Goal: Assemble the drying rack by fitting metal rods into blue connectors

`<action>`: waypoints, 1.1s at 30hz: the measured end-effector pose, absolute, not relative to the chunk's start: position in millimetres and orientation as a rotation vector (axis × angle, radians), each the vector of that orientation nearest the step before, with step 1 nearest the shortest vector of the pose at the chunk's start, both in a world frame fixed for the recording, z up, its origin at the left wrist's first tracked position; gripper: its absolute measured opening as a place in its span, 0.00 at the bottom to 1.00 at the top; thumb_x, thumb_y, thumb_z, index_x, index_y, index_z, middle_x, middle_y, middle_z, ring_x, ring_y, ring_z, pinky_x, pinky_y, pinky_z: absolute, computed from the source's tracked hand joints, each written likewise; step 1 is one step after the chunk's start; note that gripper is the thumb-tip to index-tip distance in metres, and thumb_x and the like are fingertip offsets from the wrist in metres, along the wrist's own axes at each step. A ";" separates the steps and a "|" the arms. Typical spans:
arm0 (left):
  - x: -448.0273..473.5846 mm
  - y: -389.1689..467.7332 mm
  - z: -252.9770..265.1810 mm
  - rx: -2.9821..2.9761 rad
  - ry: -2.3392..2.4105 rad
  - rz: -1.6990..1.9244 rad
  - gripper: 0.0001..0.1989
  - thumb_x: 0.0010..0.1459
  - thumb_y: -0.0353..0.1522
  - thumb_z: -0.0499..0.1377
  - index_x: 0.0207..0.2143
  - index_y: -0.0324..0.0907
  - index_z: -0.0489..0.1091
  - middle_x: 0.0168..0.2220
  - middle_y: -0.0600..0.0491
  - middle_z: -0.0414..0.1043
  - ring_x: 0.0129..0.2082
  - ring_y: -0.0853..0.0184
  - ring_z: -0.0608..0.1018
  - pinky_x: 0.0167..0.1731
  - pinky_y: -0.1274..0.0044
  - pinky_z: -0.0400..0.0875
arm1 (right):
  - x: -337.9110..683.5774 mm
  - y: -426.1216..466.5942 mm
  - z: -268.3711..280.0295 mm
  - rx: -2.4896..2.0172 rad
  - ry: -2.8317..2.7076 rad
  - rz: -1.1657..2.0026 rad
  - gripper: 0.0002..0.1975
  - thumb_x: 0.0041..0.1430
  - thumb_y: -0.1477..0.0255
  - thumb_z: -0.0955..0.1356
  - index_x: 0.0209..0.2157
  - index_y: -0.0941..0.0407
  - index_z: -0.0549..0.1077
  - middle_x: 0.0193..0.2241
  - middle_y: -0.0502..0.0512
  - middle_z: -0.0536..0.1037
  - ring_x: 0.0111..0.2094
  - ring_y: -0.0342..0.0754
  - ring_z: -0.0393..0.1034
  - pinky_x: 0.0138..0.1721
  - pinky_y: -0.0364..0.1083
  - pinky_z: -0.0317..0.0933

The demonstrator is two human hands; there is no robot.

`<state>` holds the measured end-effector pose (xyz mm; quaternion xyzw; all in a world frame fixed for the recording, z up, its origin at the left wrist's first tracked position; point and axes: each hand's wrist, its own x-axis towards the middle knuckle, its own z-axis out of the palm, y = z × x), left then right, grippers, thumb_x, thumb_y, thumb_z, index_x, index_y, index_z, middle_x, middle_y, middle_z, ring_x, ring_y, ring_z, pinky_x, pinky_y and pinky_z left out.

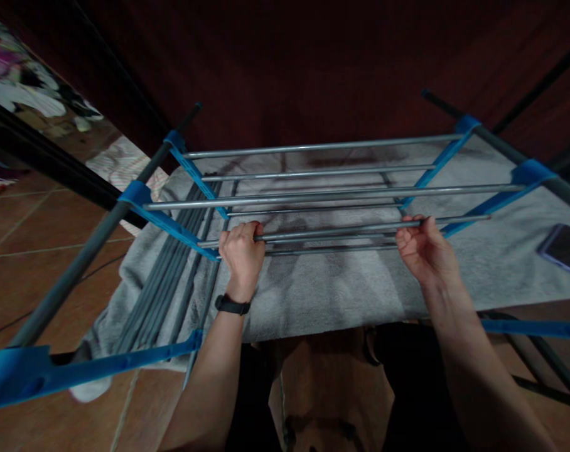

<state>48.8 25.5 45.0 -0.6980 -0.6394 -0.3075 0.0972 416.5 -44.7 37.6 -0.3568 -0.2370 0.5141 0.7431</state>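
A metal rod (332, 233) runs between my hands, its right end free past my fingers. My left hand (243, 250), with a dark band at the wrist, is wrapped round the rod's left part. My right hand (425, 248), palm turned partly up, pinches it between thumb and fingers. Both hands are inside a partly built rack with blue plastic brackets (174, 227) and grey tubes. Fixed rods (341, 196) cross the rack just beyond my hands, and lower ones lie close behind the held rod. Whether the held rod touches the left bracket I cannot tell.
Several loose grey tubes (160, 295) lie on a grey towel (308, 307) at the left. A phone (566, 247) rests at the right. Long blue brackets (120, 363) reach toward me at the lower left. Clothes (26, 94) are piled at the far left. A dark red surface (304, 69) stands behind.
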 end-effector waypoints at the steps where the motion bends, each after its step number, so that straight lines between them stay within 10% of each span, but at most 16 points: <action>1: 48.9 25.7 45.1 -2.068 -1.891 -0.905 0.12 0.66 0.34 0.53 0.38 0.44 0.78 0.35 0.46 0.79 0.39 0.57 0.78 0.42 0.67 0.60 | 416.3 -44.9 37.7 -0.784 -0.520 1.131 0.08 0.58 0.62 0.76 0.33 0.50 0.80 0.35 0.46 0.83 0.35 0.40 0.79 0.41 0.38 0.76; 33: 48.7 26.6 46.7 -2.112 -1.884 -0.842 0.14 0.67 0.35 0.52 0.39 0.44 0.78 0.36 0.46 0.79 0.39 0.56 0.77 0.42 0.67 0.60 | 413.9 -44.3 39.5 -0.786 -0.475 1.169 0.06 0.60 0.63 0.74 0.32 0.50 0.79 0.33 0.45 0.83 0.35 0.40 0.78 0.40 0.39 0.76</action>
